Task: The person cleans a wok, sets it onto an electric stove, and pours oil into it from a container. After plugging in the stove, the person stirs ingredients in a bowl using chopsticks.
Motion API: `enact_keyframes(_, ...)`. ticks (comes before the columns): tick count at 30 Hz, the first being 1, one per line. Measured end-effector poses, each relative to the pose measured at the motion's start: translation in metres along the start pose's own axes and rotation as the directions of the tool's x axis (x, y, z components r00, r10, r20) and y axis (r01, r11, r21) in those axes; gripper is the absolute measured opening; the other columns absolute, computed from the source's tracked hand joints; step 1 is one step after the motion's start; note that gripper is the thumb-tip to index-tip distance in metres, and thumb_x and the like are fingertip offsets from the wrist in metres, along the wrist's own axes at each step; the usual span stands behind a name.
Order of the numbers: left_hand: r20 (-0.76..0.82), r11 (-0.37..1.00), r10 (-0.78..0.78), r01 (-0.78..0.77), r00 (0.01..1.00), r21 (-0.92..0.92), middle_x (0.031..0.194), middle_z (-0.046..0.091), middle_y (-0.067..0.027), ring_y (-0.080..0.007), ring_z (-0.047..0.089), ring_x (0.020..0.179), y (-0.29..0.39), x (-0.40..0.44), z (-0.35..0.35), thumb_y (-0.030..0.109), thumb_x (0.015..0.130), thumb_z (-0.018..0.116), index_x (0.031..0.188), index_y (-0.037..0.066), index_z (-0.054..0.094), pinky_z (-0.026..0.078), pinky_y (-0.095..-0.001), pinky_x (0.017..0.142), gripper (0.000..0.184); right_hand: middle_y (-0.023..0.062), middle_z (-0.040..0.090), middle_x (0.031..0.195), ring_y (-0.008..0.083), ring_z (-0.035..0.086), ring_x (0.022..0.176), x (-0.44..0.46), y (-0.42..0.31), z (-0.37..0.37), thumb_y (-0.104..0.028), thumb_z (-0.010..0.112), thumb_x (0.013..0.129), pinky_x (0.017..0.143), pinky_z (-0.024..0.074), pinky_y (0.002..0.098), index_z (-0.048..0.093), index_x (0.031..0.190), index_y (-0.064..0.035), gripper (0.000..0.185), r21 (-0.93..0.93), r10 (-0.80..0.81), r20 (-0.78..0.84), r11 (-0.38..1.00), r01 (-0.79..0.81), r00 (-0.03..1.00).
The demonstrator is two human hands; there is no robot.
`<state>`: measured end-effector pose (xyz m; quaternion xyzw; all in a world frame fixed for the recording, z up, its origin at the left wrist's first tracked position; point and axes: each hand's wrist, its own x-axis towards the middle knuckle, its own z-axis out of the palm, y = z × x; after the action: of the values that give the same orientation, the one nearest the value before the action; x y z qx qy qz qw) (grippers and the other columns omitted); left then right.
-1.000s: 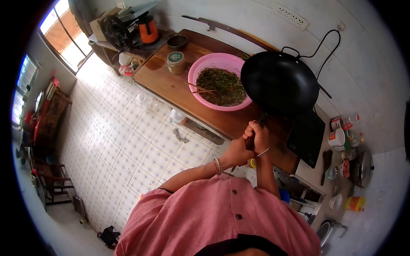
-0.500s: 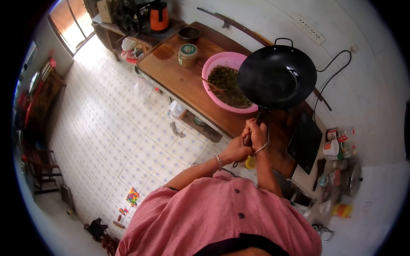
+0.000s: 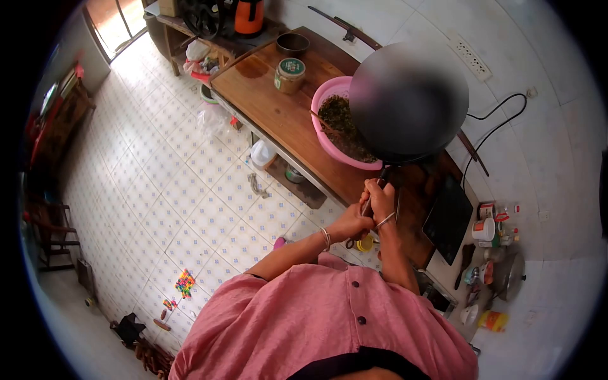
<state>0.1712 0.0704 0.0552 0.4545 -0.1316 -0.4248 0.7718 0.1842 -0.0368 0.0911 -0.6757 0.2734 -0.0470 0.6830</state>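
Both my hands are wrapped round the handle of a large black wok. My left hand grips the lower part of the handle, and my right hand holds it higher up, closer to the pan. The wok is raised and tilted over the right side of a pink basin, with its inner face blurred by a pale haze. Chopped green stuff fills the basin, and wooden chopsticks rest in it. Whether the wok touches the basin cannot be made out.
On the wooden table stand a green-lidded jar and a dark bowl. A black induction plate lies at the right, near jars and a pot lid. A cable hangs on the wall.
The wok has tipped, its loop handle is no longer visible, and haze now covers its inside. Both hands keep their grip. The camera view has shifted, moving the basin right in the picture.
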Motion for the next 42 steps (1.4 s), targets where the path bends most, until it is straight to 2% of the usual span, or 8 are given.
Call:
enact_keyframes(6,0.035,0.993,0.058,-0.054,0.998,-0.107,0.057,0.051,-0.0052,-0.0135,0.05,0.042,-0.001,0.01,-0.003,0.006,0.066,0.057,0.081,-0.001,0.05,0.039,-0.025,0.039,0.017,0.0024,0.048,0.056,0.011,0.048,0.045,0.01,-0.001,0.0,-0.012,0.058,0.079,0.041,0.0416,0.0254,0.049,0.071,-0.0037,0.014,-0.029,-0.048,-0.013,0.998,0.048,0.999)
enact_keyframes(8,0.081,0.995,0.004,0.004,0.997,-0.099,0.055,0.051,-0.0054,-0.014,0.049,0.041,0.002,0.01,0.0,0.005,0.066,0.057,0.077,0.0,0.049,0.039,-0.0252,0.038,0.014,0.0023,0.048,0.056,0.011,0.048,0.043,0.01,0.001,-0.007,-0.012,0.058,0.079,0.04,0.0415,0.025,0.049,0.07,-0.004,0.015,-0.089,-0.07,-0.037,0.994,0.066,0.997)
enact_keyframes(12,0.184,0.989,0.029,-0.001,0.982,-0.148,0.055,0.051,-0.0056,-0.0147,0.049,0.04,-0.017,0.021,0.004,0.004,0.066,0.056,0.077,0.001,0.049,0.04,-0.0256,0.038,0.013,0.0028,0.048,0.055,0.0108,0.048,0.042,0.007,0.003,-0.017,-0.012,0.059,0.079,0.039,0.0411,0.0242,0.049,0.07,-0.0036,0.015,-0.081,-0.102,-0.081,0.992,0.095,0.991)
enact_keyframes(22,0.232,0.963,0.02,0.044,0.972,-0.266,0.057,0.051,-0.0052,-0.0141,0.05,0.042,-0.021,0.017,0.02,0.002,0.067,0.054,0.082,0.001,0.049,0.041,-0.0254,0.039,0.015,0.0037,0.049,0.055,0.0111,0.048,0.042,-0.007,-0.005,-0.029,-0.012,0.059,0.079,0.04,0.041,0.0242,0.048,0.073,-0.0039,0.015,-0.115,-0.077,-0.068,0.991,0.069,0.995)
enact_keyframes(28,0.263,0.945,0.005,0.081,0.965,-0.317,0.051,0.051,-0.0079,-0.0156,0.05,0.042,-0.014,0.007,0.035,0.006,0.068,0.055,0.068,0.001,0.051,0.041,-0.0263,0.04,0.006,0.0043,0.05,0.055,0.0114,0.048,0.042,-0.02,-0.01,-0.034,-0.013,0.06,0.079,0.04,0.0413,0.0244,0.046,0.073,-0.0034,0.018,-0.188,-0.098,-0.158,0.98,0.067,0.983)
enact_keyframes(35,0.324,0.928,0.03,0.094,0.946,-0.36,0.052,0.05,-0.0067,-0.0152,0.048,0.041,-0.021,0.002,0.036,0.003,0.068,0.052,0.079,0.002,0.048,0.04,-0.0267,0.04,0.011,0.0054,0.051,0.056,0.0122,0.05,0.043,-0.032,-0.019,-0.027,-0.011,0.06,0.078,0.041,0.0434,0.0257,0.046,0.081,-0.0005,0.018,-0.203,-0.114,-0.143,0.976,0.083,0.983)
enact_keyframes(39,0.318,0.874,0.06,0.104,0.946,-0.474,0.057,0.047,-0.0052,-0.0146,0.045,0.041,-0.019,-0.005,0.037,0.002,0.07,0.054,0.088,0.004,0.045,0.039,-0.0269,0.04,0.02,0.0058,0.052,0.058,0.0125,0.051,0.044,-0.036,-0.022,-0.023,-0.01,0.061,0.078,0.041,0.0436,0.0261,0.046,0.081,0.0006,0.019,-0.21,-0.115,-0.077,0.973,0.096,0.99)
enact_keyframes(42,0.334,0.844,0.078,0.116,0.939,-0.524,0.059,0.046,-0.0049,-0.0143,0.044,0.041,-0.009,-0.008,0.038,0.001,0.07,0.055,0.09,0.005,0.044,0.037,-0.0272,0.04,0.023,0.0067,0.052,0.06,0.0124,0.051,0.045,-0.033,-0.027,-0.023,-0.01,0.062,0.077,0.042,0.0434,0.0259,0.046,0.083,0.0011,0.02,-0.129,-0.158,0.026,0.979,0.16,0.987)
